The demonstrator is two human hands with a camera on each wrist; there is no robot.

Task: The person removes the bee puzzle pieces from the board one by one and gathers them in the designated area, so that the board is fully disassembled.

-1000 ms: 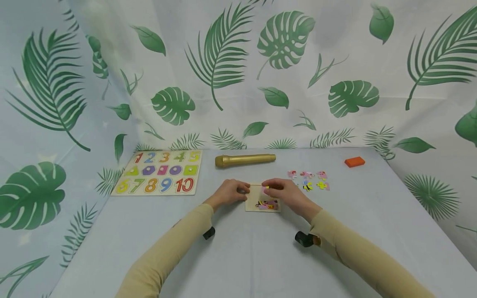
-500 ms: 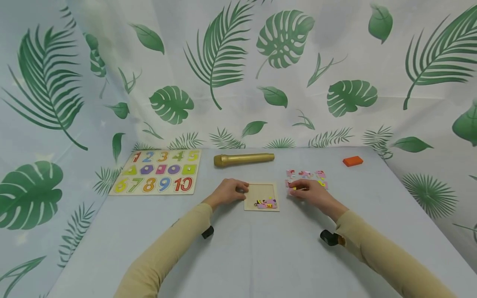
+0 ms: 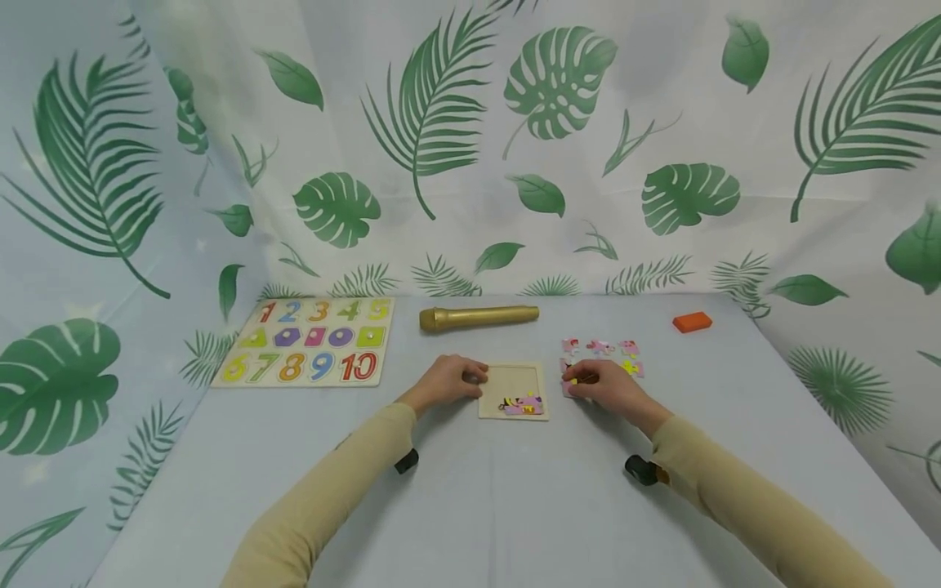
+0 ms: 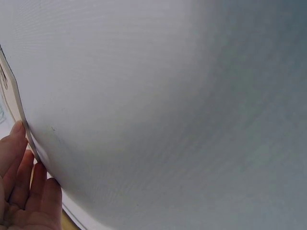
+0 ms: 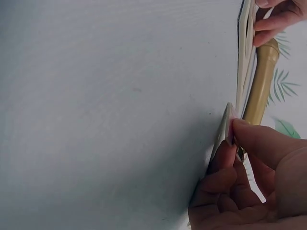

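A square wooden puzzle tray (image 3: 500, 382) lies on the table, with several joined pink and yellow puzzle pieces (image 3: 526, 405) in its lower right part. My left hand (image 3: 447, 377) rests its thumb and fingertips along the tray's left edge; the left wrist view has those fingers lying fairly straight against it. To the right of the tray, my right hand (image 3: 608, 384) pinches a thin puzzle piece (image 5: 227, 124) between thumb and fingers, tilted close over the tabletop. Beyond that hand lie several loose puzzle pieces (image 3: 600, 347), some partly hidden by the fingers.
A wooden number-and-shape board (image 3: 281, 349) lies at the back left. Behind the tray is a gold toy microphone (image 3: 481, 318), and an orange block (image 3: 693, 322) sits at the back right. Leaf-patterned cloth (image 3: 448, 196) walls the table in.
My right hand has gone from over the tray to its right, beside the loose pieces, taking a pink piece out of the tray. The left hand has stayed at the tray's edge.
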